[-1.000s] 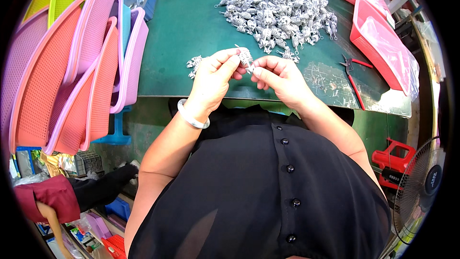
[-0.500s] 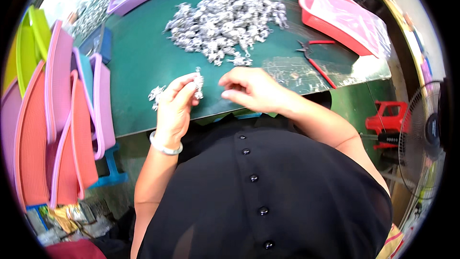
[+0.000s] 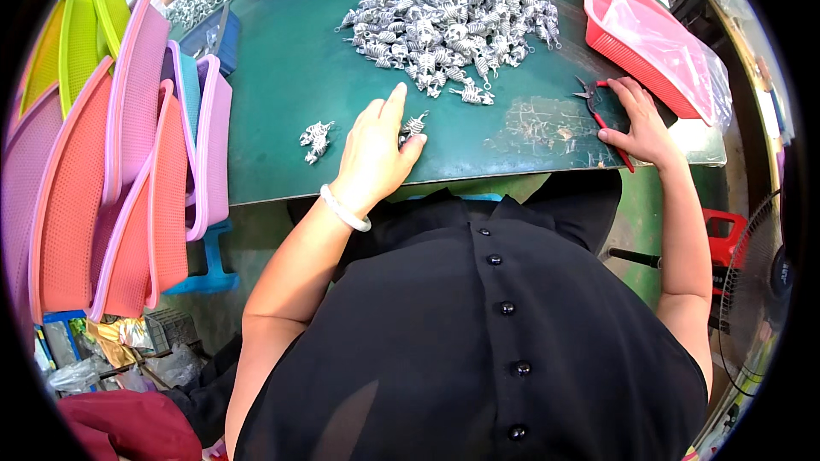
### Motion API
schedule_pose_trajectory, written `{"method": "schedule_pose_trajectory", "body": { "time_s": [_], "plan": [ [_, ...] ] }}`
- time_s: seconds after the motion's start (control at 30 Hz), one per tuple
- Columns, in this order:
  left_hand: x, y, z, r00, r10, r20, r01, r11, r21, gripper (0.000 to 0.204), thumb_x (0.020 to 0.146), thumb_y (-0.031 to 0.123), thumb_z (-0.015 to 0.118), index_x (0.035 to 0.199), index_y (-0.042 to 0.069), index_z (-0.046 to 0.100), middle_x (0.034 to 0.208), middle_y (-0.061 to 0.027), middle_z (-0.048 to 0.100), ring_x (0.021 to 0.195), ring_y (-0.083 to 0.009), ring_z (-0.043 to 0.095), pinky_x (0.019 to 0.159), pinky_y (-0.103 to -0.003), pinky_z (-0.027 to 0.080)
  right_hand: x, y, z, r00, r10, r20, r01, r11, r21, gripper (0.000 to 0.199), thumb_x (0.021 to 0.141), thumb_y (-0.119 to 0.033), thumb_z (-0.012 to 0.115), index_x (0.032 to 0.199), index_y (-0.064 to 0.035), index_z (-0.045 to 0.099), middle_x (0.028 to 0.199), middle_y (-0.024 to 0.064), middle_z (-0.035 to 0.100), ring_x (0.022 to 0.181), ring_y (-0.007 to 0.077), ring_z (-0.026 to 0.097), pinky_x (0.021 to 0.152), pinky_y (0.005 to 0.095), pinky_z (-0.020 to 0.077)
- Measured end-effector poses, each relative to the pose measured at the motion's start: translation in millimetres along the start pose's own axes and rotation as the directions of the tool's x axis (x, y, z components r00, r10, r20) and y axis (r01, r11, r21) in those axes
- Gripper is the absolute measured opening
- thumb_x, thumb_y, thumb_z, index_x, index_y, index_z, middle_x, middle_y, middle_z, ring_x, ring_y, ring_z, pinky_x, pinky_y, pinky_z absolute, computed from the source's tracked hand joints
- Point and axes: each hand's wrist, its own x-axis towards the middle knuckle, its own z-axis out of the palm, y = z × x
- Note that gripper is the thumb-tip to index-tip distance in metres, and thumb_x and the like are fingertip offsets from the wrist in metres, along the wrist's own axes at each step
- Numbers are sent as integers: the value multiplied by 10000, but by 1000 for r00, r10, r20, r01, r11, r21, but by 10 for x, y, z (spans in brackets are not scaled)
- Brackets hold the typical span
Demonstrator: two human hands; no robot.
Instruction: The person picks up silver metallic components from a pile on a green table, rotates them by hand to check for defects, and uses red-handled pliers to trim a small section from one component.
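Note:
My left hand, with a pale bangle at the wrist, rests on the green table with its fingers extended and thumb apart. Between its thumb and index finger lies a small silver fish-skeleton charm, partly hidden by the hand. To the left of that hand are more charms of the same sort, close together. At the right, my right hand closes over red-handled pliers; thumb and fingertips touch the two spread handles. The pliers lie on the table, jaws pointing away from me.
A large heap of silver charms covers the far middle of the table. Pink baskets with plastic film stand at the right, purple and blue trays at the back. Stacked coloured baskets rise on the left; a fan stands lower right.
My left hand has lowered the charm to the table and spread its fingers. My right hand has gone right, from beside the left hand to the pliers. The view has shifted.

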Motion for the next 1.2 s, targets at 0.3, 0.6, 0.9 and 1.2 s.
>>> {"method": "schedule_pose_trajectory", "body": {
  "time_s": [0.3, 0.6, 0.9, 1.2],
  "plan": [
    [-21, -64, 178, 991, 63, -116, -50, 992, 113, 243, 737, 136, 634, 930, 4, 572, 830, -111, 526, 805, -267, 526, 698, -337, 437, 33, 60, 16, 986, -155, -64, 149, 984, -95, 521, 680, -197, 612, 1137, -15, 441, 1096, 200, 451, 1052, 350, 430, 918, 388, 347],
    [-70, -24, 49, 982, -187, -42, 142, 856, -497, 235, 819, 50, 564, 1042, 1, 506, 853, -54, 547, 713, -97, 507, 656, -228, 425, 61, 75, 107, 988, -97, -122, 84, 991, -108, 316, 626, 22, 520, 931, -9, 446, 902, 178, 439, 928, 346, 434, 824, 400, 370],
    [-159, 48, -144, 979, -201, 28, 130, 518, -845, 256, 863, 115, 542, 1090, 2, 506, 842, -25, 570, 744, -86, 528, 664, -219, 441, 52, 62, -3, 996, -12, -93, 15, 999, 32, 270, 636, 51, 482, 898, 8, 431, 874, 199, 423, 871, 383, 443, 772, 404, 382],
    [-218, 46, -297, 951, -214, 225, 229, -2, -973, 273, 890, 176, 507, 1102, 3, 508, 814, -35, 551, 730, -116, 521, 659, -235, 430, 15, -47, 35, 999, 6, -43, -8, 999, -50, 194, 645, 13, 486, 835, 6, 449, 851, 195, 442, 866, 373, 436, 775, 418, 370]
  ]
}}
